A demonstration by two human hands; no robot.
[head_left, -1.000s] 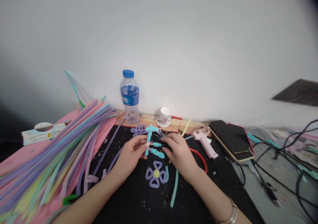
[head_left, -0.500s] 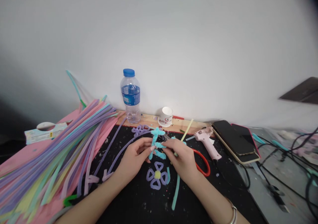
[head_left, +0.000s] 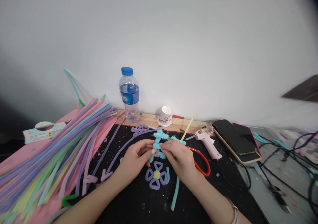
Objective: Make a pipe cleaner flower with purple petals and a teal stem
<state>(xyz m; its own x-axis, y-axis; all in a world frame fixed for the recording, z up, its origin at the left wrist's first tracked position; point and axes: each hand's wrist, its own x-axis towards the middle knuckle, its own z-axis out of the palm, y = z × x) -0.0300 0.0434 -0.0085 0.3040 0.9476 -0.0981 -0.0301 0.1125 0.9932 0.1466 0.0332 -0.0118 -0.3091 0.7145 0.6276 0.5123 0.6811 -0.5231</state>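
Observation:
Between my two hands is a turquoise pipe cleaner shape (head_left: pixel 158 136), bent into several fuzzy bars. My left hand (head_left: pixel 139 156) pinches its left side, thumb against fingers. From the right, my right hand (head_left: pixel 179 157) pinches the middle of the same shape, and its fingertips hide part of it. Just below lies a purple pipe cleaner flower (head_left: pixel 155 185) with a yellow centre, beside a short teal piece (head_left: pixel 168 175). Red-handled scissors (head_left: pixel 204 162) lie partly under my right hand. A longer green pipe cleaner (head_left: pixel 176 194) and a pale yellow one (head_left: pixel 186 130) are close by.
A big bundle of coloured pipe cleaners (head_left: pixel 74 141) covers the left side. Behind stand a water bottle (head_left: pixel 129 94) and a paper cup (head_left: pixel 165 116). To the right lie a pink glue gun (head_left: pixel 208 143), phones (head_left: pixel 236 139) and tangled cables (head_left: pixel 270 157).
My fingers have closed further over the turquoise shape, which has turned slightly and now shows less of its lower bars. The right hand has shifted a little left; the view has moved slightly.

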